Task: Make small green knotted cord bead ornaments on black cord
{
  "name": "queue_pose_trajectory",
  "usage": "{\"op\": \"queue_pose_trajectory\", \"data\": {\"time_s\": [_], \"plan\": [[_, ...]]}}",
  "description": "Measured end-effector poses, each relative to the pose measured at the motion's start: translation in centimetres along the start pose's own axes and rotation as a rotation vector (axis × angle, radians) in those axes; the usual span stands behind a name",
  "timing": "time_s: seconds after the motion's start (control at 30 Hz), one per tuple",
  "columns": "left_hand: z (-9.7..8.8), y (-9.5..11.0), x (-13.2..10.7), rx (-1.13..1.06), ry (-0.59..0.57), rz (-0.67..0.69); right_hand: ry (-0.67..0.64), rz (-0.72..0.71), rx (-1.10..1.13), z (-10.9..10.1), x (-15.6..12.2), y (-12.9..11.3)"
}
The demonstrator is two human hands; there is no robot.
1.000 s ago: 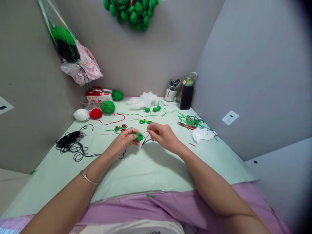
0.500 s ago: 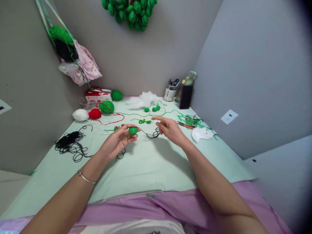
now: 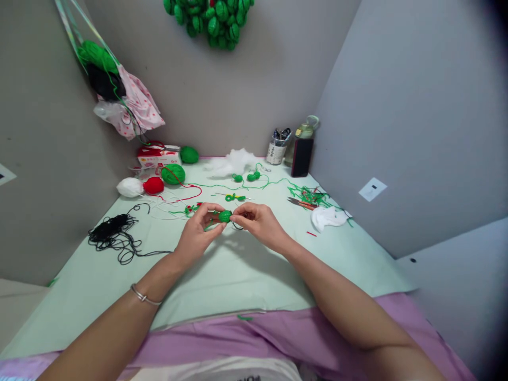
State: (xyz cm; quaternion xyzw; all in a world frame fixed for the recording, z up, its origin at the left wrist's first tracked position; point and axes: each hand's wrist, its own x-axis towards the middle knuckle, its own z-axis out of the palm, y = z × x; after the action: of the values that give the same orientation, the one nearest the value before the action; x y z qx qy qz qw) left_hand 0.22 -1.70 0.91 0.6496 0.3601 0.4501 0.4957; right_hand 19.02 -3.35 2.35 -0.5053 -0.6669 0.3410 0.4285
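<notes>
A small green crocheted ball [image 3: 224, 216] is held between the thumb and fingers of my left hand [image 3: 198, 228], above the middle of the table. My right hand [image 3: 260, 222] meets it from the right, thumb and forefinger pinched at the ball's right end. Dark yarn [image 3: 237, 226] hangs by those fingertips; whether a needle is in the pinch is too small to tell. Just beyond my hands lies a crochet hook [image 3: 241, 198] with a green crocheted piece around it. Green and red crocheted bits [image 3: 191, 209] lie left of the ball.
Black yarn [image 3: 113, 228] lies tangled at left, with white, red [image 3: 153, 185] and green yarn balls behind it. White stuffing [image 3: 234, 162], a pen cup [image 3: 277, 151] and a phone [image 3: 302, 157] stand at the back. Orange-handled snips [image 3: 302, 203], green scraps and white cloth [image 3: 329, 218] lie right.
My right hand has come down and left to the green ball, closing its fingertips there. My left hand has shifted slightly right with the ball. A small red stick now shows at right.
</notes>
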Motion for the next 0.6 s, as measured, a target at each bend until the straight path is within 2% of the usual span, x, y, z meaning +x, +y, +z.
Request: {"op": "queue_pose_trajectory", "data": {"time_s": [0.17,0.37,0.47,0.6], "plan": [[0.4,-0.8,-0.1,0.050,0.037,0.137,0.012,0.049,-0.001,0.5,0.0,0.4],[0.7,-1.5,-0.2,0.174,0.038,0.210,0.049,0.051,-0.036,1.1,0.1,0.3],[0.8,-1.2,-0.1,0.099,0.053,0.152,0.034,0.056,-0.009,1.1,0.2,0.4],[0.5,-0.6,0.2,-0.132,0.055,0.011,0.007,0.085,0.156,0.8,0.4,0.1]]}}
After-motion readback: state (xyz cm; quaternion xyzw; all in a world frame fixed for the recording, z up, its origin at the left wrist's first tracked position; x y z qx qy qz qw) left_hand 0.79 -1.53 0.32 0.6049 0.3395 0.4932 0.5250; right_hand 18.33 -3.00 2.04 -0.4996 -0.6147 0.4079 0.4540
